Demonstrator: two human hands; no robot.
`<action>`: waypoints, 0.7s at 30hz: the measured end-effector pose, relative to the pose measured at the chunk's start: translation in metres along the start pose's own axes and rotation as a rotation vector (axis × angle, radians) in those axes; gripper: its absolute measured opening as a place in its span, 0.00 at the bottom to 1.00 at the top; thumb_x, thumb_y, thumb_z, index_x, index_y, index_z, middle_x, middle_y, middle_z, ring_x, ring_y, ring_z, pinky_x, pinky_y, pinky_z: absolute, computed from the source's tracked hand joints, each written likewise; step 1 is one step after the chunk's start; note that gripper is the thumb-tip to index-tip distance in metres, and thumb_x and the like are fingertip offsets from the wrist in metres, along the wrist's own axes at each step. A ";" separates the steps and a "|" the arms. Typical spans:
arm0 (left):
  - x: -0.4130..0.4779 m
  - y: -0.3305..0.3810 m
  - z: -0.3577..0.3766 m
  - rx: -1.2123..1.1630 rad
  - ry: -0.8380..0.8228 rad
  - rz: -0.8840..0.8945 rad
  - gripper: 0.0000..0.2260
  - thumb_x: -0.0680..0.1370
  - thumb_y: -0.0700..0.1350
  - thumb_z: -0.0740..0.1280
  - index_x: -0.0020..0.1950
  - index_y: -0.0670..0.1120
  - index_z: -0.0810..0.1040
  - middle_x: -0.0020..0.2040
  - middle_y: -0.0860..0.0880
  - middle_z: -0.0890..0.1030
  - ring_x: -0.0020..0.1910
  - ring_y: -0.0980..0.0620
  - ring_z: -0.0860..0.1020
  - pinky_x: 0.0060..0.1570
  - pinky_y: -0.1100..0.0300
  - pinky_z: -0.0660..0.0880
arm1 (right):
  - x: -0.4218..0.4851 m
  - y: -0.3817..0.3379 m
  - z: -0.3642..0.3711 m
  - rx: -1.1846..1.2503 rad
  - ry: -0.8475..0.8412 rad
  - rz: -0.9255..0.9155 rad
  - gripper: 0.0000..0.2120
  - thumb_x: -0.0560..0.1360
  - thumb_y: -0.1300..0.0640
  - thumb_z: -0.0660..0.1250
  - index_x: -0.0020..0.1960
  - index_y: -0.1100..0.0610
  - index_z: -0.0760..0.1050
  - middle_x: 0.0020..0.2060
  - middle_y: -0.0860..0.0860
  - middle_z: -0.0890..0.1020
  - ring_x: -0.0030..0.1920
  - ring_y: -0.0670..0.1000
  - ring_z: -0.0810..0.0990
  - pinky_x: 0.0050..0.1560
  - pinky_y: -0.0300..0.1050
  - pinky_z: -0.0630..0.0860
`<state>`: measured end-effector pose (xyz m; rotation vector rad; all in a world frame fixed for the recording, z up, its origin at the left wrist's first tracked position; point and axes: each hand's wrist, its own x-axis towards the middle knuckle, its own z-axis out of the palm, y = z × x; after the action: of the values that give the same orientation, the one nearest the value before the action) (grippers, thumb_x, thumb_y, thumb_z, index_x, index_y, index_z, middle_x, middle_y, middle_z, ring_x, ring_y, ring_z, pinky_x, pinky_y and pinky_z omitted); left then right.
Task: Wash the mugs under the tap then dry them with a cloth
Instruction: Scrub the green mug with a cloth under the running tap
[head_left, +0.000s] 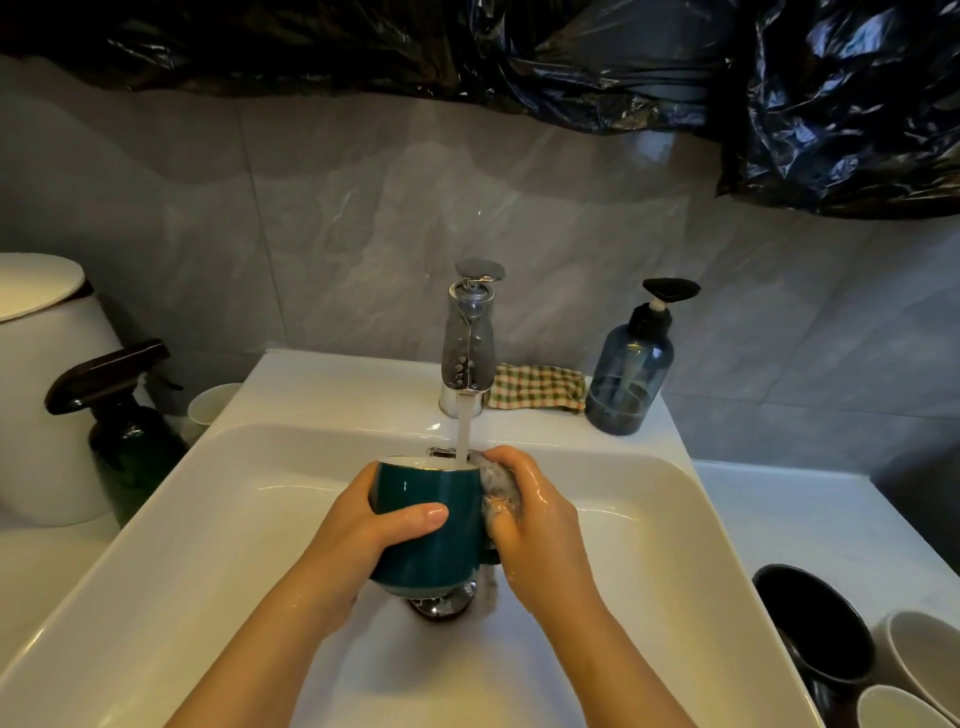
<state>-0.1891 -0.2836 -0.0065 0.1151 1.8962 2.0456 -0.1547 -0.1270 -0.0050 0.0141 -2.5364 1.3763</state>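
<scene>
Head view, left fingers (410, 517) wrap green mug (434, 545), right fingers (514, 460) grip sponge (498, 483) against it

The green mug (431, 525) hides part of the drain (441, 605); the pale mugs (917, 657) are cut off bottom right

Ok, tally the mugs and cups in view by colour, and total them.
Teal mug: 1
Black mug: 1
White mugs: 2
White cup left of the sink: 1
Total: 5
</scene>
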 end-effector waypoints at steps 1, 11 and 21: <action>0.000 0.000 0.001 0.001 0.003 0.004 0.36 0.47 0.55 0.74 0.54 0.48 0.73 0.50 0.46 0.82 0.47 0.46 0.81 0.35 0.60 0.78 | 0.000 0.002 0.001 -0.061 -0.001 0.008 0.18 0.78 0.61 0.60 0.65 0.45 0.66 0.52 0.36 0.71 0.50 0.39 0.72 0.49 0.25 0.69; 0.008 -0.007 -0.003 -0.282 0.039 -0.051 0.35 0.52 0.50 0.73 0.58 0.45 0.76 0.46 0.42 0.84 0.41 0.45 0.84 0.31 0.57 0.79 | 0.004 -0.009 0.018 1.071 -0.017 0.582 0.11 0.79 0.55 0.60 0.60 0.56 0.72 0.50 0.59 0.82 0.50 0.57 0.83 0.44 0.51 0.81; 0.001 -0.002 0.006 -0.038 0.034 0.017 0.36 0.47 0.54 0.75 0.54 0.51 0.73 0.50 0.48 0.81 0.48 0.48 0.81 0.34 0.62 0.78 | -0.003 -0.002 0.010 0.349 0.180 0.158 0.25 0.75 0.70 0.60 0.56 0.39 0.66 0.47 0.33 0.73 0.47 0.37 0.76 0.43 0.27 0.76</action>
<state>-0.1874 -0.2774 -0.0079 0.0877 1.8817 2.1061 -0.1542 -0.1366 -0.0098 -0.2390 -2.1637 1.7783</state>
